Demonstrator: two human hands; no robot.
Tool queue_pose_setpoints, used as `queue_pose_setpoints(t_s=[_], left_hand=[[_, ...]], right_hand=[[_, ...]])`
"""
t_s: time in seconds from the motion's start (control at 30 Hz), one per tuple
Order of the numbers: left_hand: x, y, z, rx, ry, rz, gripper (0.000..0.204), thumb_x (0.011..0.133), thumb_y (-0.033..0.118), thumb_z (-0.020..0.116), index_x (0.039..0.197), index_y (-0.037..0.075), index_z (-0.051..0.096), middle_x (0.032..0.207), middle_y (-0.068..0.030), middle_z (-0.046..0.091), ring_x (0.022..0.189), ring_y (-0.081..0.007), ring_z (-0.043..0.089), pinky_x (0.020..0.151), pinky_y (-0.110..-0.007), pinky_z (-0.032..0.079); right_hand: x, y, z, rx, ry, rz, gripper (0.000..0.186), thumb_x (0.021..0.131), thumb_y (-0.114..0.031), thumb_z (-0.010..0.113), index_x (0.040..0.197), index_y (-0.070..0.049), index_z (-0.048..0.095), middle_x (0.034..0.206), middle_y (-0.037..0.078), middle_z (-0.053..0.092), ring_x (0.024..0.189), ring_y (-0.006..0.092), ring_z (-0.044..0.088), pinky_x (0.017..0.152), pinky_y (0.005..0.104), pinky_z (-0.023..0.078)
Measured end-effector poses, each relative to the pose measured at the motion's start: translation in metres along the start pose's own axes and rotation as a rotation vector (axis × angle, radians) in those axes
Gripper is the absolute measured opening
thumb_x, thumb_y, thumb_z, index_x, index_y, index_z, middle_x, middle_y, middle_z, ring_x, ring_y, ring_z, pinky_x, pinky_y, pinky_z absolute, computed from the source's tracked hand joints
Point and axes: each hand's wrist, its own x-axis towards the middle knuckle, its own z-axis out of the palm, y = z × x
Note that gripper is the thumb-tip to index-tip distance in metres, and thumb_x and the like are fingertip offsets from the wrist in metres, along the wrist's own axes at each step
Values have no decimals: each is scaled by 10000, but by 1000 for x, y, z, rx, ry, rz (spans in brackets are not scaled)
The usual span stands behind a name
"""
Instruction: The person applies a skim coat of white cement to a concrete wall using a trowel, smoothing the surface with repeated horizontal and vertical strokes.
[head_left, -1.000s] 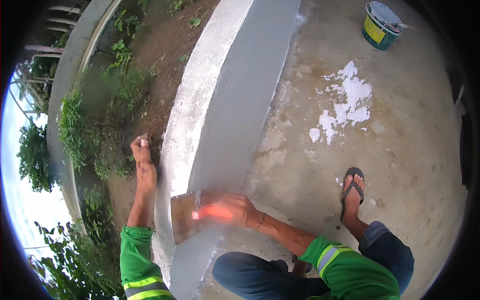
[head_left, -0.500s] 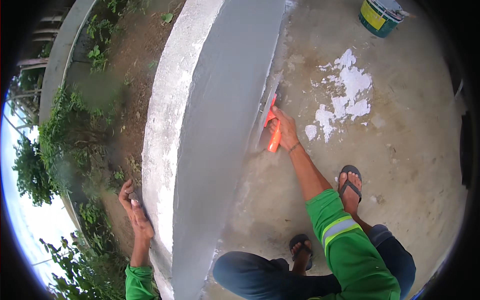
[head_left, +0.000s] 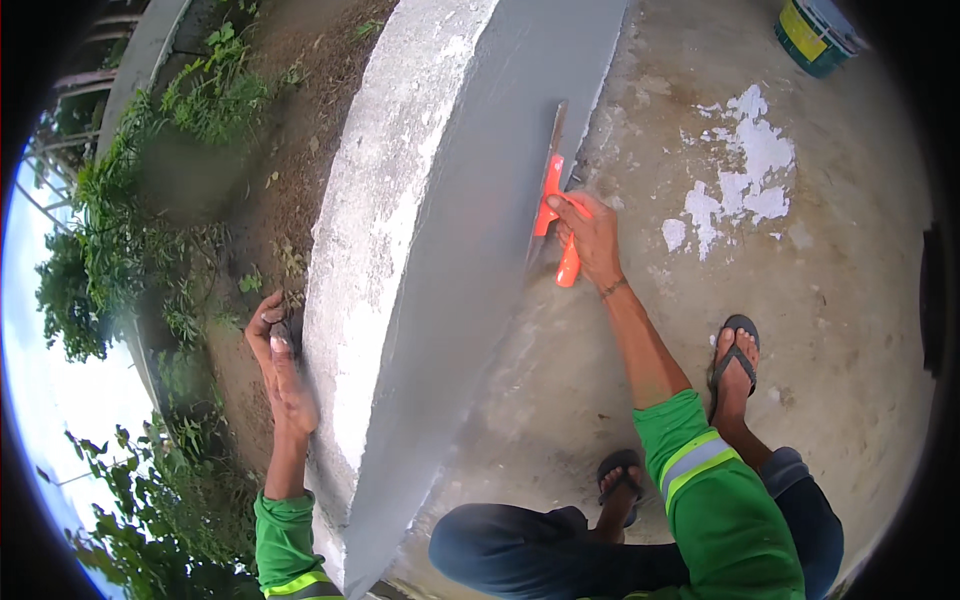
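My right hand [head_left: 592,240] is closed round the orange handle of a plastering trowel [head_left: 550,195]. The trowel's long metal blade lies along the smooth grey face [head_left: 480,200] of a low wall, close to its bottom edge. The wall's top [head_left: 375,190] is rough and whitish. On the wall's far left side, my left hand [head_left: 283,375] rests against the edge, fingers bent and the thumb apart from them; I see nothing clearly held in it. Both arms wear green sleeves with reflective bands.
A green and yellow bucket [head_left: 815,38] stands on the concrete floor [head_left: 640,330] at the upper right. White patches [head_left: 745,165] mark the floor below it. My feet in dark flip-flops [head_left: 735,365] are at the lower right. Soil and green plants [head_left: 200,110] border the wall on the left.
The trowel in my right hand has gone from beside the wall's bottom edge onto its grey face. The view has shifted, so wall and bucket appear further right. My left hand stays at the wall.
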Motion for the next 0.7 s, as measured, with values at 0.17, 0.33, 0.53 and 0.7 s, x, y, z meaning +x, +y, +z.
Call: queue_pose_setpoints(t_s=[0.17, 0.33, 0.53, 0.7], left_hand=[[0, 7, 2, -44, -18, 41, 504, 1035, 403, 229, 1271, -16, 379, 1340, -163, 412, 1275, -251, 364, 1111, -376, 221], [-2, -14, -8, -73, -60, 57, 489, 1042, 383, 211, 1273, -14, 378, 1328, -159, 415, 1273, -243, 359, 1112, -369, 215], [-6, -8, -5, -127, -26, 66, 494, 1019, 407, 273, 1270, -10, 360, 1338, -150, 402, 1261, -227, 357, 1113, -365, 211], [-4, -6, -7, -52, -8, 63, 512, 1002, 436, 288, 1246, -7, 362, 1353, -171, 398, 1276, -260, 352, 1117, -393, 199]], right_hand=[[-124, -3, 66, -324, -132, -409, 282, 757, -166, 802, 930, -10, 643, 761, 80, 659, 658, 192, 653, 591, 305, 521], [-224, 53, 104, -433, -391, -782, 231, 728, -111, 799, 938, -101, 701, 890, 59, 694, 758, 240, 675, 650, 329, 550], [-228, 21, 67, -378, -397, -725, 321, 684, -159, 843, 925, -68, 650, 808, 84, 648, 689, 261, 642, 622, 353, 524], [-99, -23, -15, -18, 55, -36, 263, 853, -237, 713, 938, 0, 637, 650, 23, 590, 584, 113, 562, 542, 260, 449]])
